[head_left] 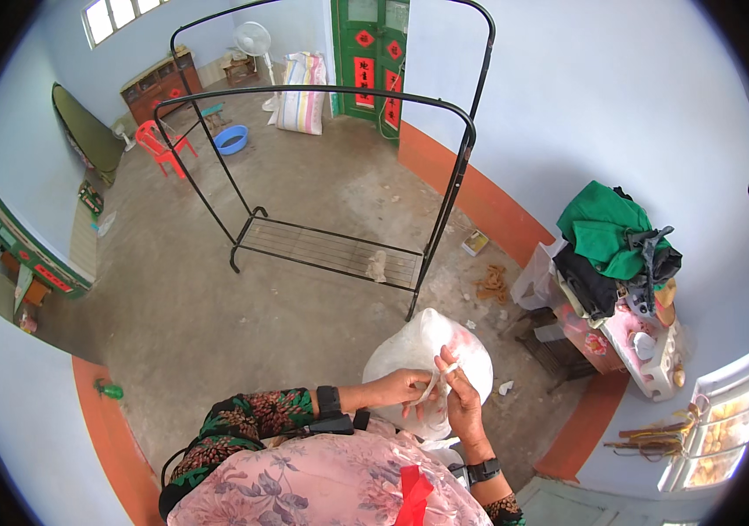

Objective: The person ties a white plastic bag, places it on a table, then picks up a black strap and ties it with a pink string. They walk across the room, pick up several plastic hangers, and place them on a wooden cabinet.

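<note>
A bulging white plastic bag [389, 358] is in front of me, with something pinkish showing faintly through its right side. My left hand [405, 387] pinches a pale twisted strip of the bag on its near side. Close beside it, my right hand [462, 401] is closed on another part of the same strip, with its fingers pointing up over the bag. What fills the bag cannot be made out.
Beyond the bag stands a black metal clothes rack [331, 254], a crumpled cloth [377, 266] on its lower shelf. At right, green and dark clothes [607, 228] are heaped on a cluttered table. A red chair [162, 147] and blue basin [231, 139] stand farther back.
</note>
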### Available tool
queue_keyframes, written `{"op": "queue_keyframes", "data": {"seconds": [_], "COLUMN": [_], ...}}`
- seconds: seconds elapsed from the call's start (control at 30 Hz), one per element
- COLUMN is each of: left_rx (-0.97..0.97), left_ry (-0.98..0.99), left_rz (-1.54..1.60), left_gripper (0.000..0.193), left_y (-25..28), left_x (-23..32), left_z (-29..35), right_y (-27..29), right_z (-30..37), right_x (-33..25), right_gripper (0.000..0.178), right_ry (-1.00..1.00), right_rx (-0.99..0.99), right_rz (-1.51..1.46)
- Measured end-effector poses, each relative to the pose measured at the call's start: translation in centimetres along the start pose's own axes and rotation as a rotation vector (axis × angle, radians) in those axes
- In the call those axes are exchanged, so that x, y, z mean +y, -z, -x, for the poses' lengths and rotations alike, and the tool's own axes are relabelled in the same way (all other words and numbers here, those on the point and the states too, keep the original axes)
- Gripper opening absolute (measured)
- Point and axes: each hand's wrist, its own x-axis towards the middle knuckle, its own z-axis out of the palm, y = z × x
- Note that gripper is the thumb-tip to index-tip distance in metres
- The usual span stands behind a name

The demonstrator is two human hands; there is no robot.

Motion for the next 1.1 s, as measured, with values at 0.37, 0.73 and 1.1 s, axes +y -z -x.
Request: {"op": "queue_keyframes", "data": {"seconds": [0.37, 0.73, 1.1], "left_rx": [0.302, 0.479, 0.342], "left_ry": [-0.178, -0.26, -0.368], "left_rz": [-0.338, -0.639, -0.477], "left_gripper": [0.037, 0.041, 0.025], "left_y": [-2.0, -1.2, 0.1], "left_x": [2.1, 0.7, 2.2], "left_z": [-0.9, -1.8, -1.9], "right_y": [-0.1, 0.0, 1.0], "right_z": [-0.2, 0.1, -0.3], "right_x": [2.5, 3.7, 3.7], "right_gripper": [0.048, 0.052, 0.029], "right_ry": [-0.271, -0.306, -0.285], "right_rx": [0.067, 0.075, 0.119], "right_rz": [-0.298, -0.181, -0.139]}}
